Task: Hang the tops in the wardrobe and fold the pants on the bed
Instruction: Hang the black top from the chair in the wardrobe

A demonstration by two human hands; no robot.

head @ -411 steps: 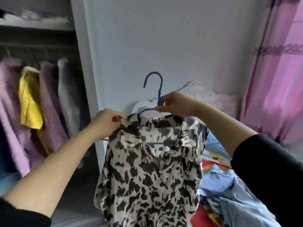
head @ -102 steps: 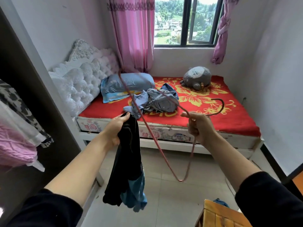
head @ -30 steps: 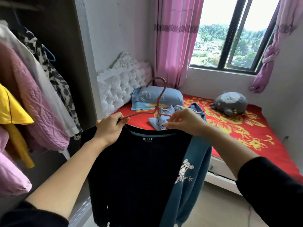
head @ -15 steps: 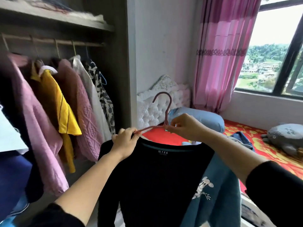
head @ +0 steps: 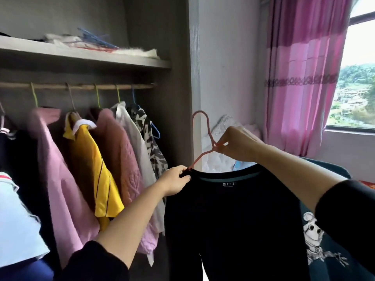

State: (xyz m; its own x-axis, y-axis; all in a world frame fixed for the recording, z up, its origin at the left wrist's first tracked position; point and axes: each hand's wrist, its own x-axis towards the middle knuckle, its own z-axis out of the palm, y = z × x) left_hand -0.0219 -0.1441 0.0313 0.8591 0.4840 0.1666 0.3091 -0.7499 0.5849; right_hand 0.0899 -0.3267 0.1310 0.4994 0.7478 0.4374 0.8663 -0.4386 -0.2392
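Observation:
A black top (head: 233, 220) with a teal sleeve and a cartoon print hangs on a pink wire hanger (head: 205, 134) in front of me. My right hand (head: 237, 144) pinches the hanger at the base of its hook. My left hand (head: 175, 180) grips the top's left shoulder where the hanger arm enters the collar. The hook points up, just right of the open wardrobe's side panel (head: 172, 98). The wardrobe rail (head: 81, 86) runs to the left and above the hook.
Several tops hang on the rail: pink knits (head: 121, 147), a yellow shirt (head: 93, 167), a white one and a cow-print shirt (head: 150, 138). Spare hangers (head: 97, 40) lie on the shelf above. A pink curtain (head: 300, 78) and window stand at the right.
I have turned further toward the wardrobe, so the rail and shelf now fill the left. The top on its hanger has risen slightly, still held by both hands.

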